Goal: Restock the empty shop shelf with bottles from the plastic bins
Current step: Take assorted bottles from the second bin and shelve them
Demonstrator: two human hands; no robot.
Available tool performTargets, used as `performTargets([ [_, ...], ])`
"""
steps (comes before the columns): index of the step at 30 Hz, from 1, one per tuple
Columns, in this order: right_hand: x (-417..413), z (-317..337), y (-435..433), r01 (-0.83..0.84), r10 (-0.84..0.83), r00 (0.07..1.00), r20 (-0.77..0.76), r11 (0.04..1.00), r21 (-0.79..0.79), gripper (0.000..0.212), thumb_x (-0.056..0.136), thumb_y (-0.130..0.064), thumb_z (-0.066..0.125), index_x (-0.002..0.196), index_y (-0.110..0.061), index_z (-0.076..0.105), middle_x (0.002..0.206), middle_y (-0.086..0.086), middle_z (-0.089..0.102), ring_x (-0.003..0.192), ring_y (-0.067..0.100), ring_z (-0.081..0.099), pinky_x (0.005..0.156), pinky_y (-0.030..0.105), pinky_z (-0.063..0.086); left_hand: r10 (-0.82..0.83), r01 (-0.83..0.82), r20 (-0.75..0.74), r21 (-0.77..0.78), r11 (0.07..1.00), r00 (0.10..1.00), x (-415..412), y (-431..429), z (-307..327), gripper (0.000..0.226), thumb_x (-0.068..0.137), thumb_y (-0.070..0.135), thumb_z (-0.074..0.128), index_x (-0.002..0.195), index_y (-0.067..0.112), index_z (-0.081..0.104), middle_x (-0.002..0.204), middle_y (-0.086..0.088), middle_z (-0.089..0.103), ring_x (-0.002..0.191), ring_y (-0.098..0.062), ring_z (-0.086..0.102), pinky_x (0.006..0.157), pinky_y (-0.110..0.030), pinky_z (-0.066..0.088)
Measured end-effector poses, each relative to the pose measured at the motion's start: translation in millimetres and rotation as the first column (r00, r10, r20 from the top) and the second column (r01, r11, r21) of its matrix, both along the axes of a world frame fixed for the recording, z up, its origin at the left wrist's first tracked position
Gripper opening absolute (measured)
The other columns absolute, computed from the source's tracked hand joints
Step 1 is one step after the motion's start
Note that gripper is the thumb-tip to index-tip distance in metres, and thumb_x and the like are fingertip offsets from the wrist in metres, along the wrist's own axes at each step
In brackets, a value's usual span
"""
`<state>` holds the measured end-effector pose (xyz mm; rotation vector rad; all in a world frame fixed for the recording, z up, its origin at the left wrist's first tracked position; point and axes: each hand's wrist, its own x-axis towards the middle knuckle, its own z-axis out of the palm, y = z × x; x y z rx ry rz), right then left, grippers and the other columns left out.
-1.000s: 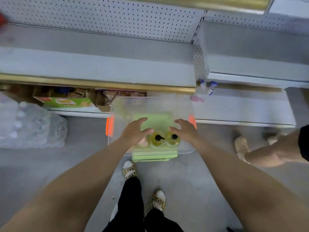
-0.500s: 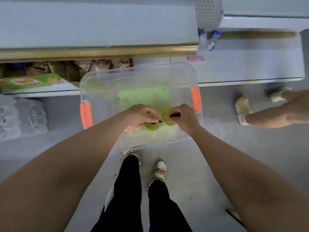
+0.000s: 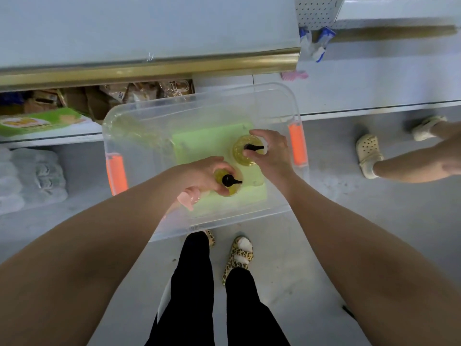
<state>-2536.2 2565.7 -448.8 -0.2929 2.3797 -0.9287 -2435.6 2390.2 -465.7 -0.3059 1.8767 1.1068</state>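
Observation:
A clear plastic bin (image 3: 129, 116) with orange side latches stands on the floor below me, a green pad lying on its bottom. My left hand (image 3: 202, 174) is closed around a yellow pump bottle (image 3: 230, 184) with a black nozzle, near the bin's front. My right hand (image 3: 272, 153) grips a second yellow pump bottle (image 3: 243, 148), held a little farther back and to the right. A pink bottle (image 3: 188, 198) sits under my left wrist, partly hidden. The grey shelf (image 3: 149, 28) with a gold front strip runs above the bin.
Packaged goods (image 3: 139, 92) and a green box (image 3: 37, 121) fill the lower shelf on the left. Wrapped water bottles (image 3: 30, 176) lie on the floor at left. Another person's arm (image 3: 419, 163) and sandalled feet are at right. My own feet (image 3: 239, 253) stand just before the bin.
My view has tilted down and closer to the bin. Both hands have closed on the two yellow bottles and drawn them apart, the right one moving back and rightward.

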Motion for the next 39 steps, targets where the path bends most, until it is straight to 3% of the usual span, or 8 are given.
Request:
performTargets([
  [4,5.4,-16.0,12.2,0.068,-0.055,0.988,0.145,0.993,-0.092,0.053,0.076,-0.021,0.083,0.125,-0.033,0.066,0.144,-0.008,0.052,0.132,0.005,0.046,0.115,0.033,0.035,0.027,-0.026,-0.084,0.014,1.000,0.996,-4.1,6.3,-7.8,0.050,0.072,0.023,0.086,0.111,0.041,0.062,0.128,0.020,0.045,0.118,-0.010,0.045,0.094,-0.029,0.037],
  [8,5.3,-26.6,14.2,0.184,-0.145,0.967,0.209,0.966,-0.180,0.047,0.076,-0.019,0.083,0.117,-0.036,0.071,0.136,-0.012,0.058,0.129,0.000,0.049,0.112,0.038,0.041,0.085,-0.081,-0.124,0.044,0.996,0.989,-4.3,6.1,-15.8,0.042,0.072,0.025,0.086,0.104,0.042,0.064,0.127,0.015,0.056,0.117,-0.013,0.052,0.100,-0.033,0.041],
  [15,-5.5,-36.1,8.2,0.234,-0.140,0.936,0.323,0.933,-0.273,0.041,0.078,-0.022,0.083,0.116,-0.034,0.073,0.126,-0.013,0.067,0.139,0.001,0.040,0.117,0.034,0.029,0.337,-0.310,-0.099,0.217,0.926,0.936,-2.2,-4.9,-24.5,0.033,0.079,0.030,0.081,0.109,0.037,0.070,0.129,0.012,0.063,0.125,-0.011,0.053,0.105,-0.025,0.036],
  [22,-19.2,-36.1,-12.0,0.212,-0.095,0.939,0.331,0.918,-0.336,0.029,0.085,-0.015,0.077,0.114,-0.014,0.073,0.108,-0.006,0.072,0.105,-0.001,0.062,0.104,0.021,0.044,0.578,-0.544,-0.079,0.255,0.799,0.812,-0.1,-15.8,-25.7,0.027,0.089,0.036,0.070,0.114,0.027,0.072,0.111,0.003,0.073,0.109,-0.013,0.065,0.100,-0.032,0.046],
  [26,-27.8,-34.3,-16.2,0.230,-0.127,0.936,0.328,0.928,-0.295,0.025,0.084,-0.023,0.079,0.108,-0.017,0.076,0.105,-0.003,0.075,0.104,0.008,0.067,0.106,0.032,0.048,0.685,-0.654,-0.027,0.273,0.706,0.728,-2.7,-18.7,-16.3,0.024,0.090,0.041,0.067,0.110,0.030,0.073,0.104,0.006,0.075,0.100,-0.008,0.068,0.092,-0.029,0.049],
  [31,-27.3,-7.5,-16.1,0.308,-0.195,0.910,0.366,0.908,-0.283,0.013,0.086,-0.021,0.077,0.098,-0.023,0.075,0.091,-0.008,0.075,0.090,0.004,0.068,0.095,0.021,0.049,0.697,-0.666,-0.036,0.263,0.698,0.716,-10.1,-28.4,10.7,0.040,0.078,0.062,0.069,0.106,0.035,0.075,0.106,0.005,0.075,0.110,-0.021,0.067,0.105,-0.045,0.047],
  [35,-22.0,35.7,-16.5,0.331,-0.216,0.908,0.358,0.895,-0.300,0.019,0.086,-0.017,0.077,0.104,-0.015,0.075,0.090,-0.005,0.075,0.084,0.003,0.069,0.085,0.012,0.049,0.729,-0.688,-0.067,0.282,0.669,0.681,-11.3,-30.8,49.4,0.042,0.070,0.070,0.066,0.094,0.038,0.077,0.108,-0.002,0.074,0.102,-0.022,0.064,0.100,-0.043,0.046],
  [39,-24.4,88.2,-20.9,0.347,-0.244,0.912,0.330,0.888,-0.303,0.011,0.083,-0.024,0.080,0.094,-0.024,0.078,0.086,-0.004,0.077,0.085,0.006,0.071,0.087,0.017,0.050,0.786,-0.742,-0.045,0.301,0.600,0.617,-12.8,-36.0,100.3,0.055,0.061,0.076,0.067,0.096,0.035,0.077,0.110,0.001,0.074,0.111,-0.033,0.062,0.103,-0.046,0.044],
])
